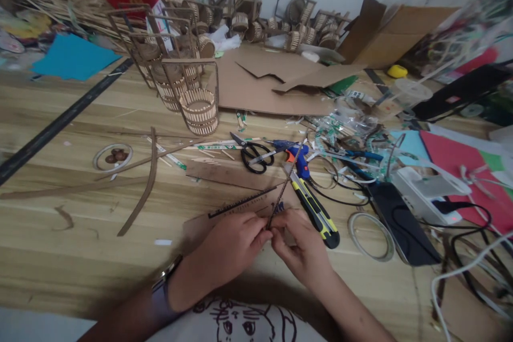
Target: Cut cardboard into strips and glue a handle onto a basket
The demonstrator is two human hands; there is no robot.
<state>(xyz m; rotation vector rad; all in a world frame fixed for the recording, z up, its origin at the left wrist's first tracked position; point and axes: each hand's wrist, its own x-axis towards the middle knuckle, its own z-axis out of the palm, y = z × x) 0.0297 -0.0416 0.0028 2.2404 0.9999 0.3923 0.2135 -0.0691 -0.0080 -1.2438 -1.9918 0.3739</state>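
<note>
My left hand (232, 243) and my right hand (302, 246) meet near the table's front edge, fingertips almost touching. Both pinch the lower end of a thin brown cardboard strip (285, 187), seen edge-on and slanting up to the right. Their fingers hide that end. Beneath lies a piece of cardboard (202, 224) with printed ruler-like marks. A yellow-and-black utility knife (315, 211) rests just right of my right hand. Farther off are black-handled scissors (254, 155) and a blue glue gun (302, 159).
Small wooden-slat buckets (199, 112) with tall handles stand at back left. More brown strips (146, 187) lie left, near a tape ring (113, 157) holding brown balls. At right are a phone (401, 224), a power strip (427, 195), cables and another tape roll (371, 236). Cardboard sheets (256, 93) lie behind.
</note>
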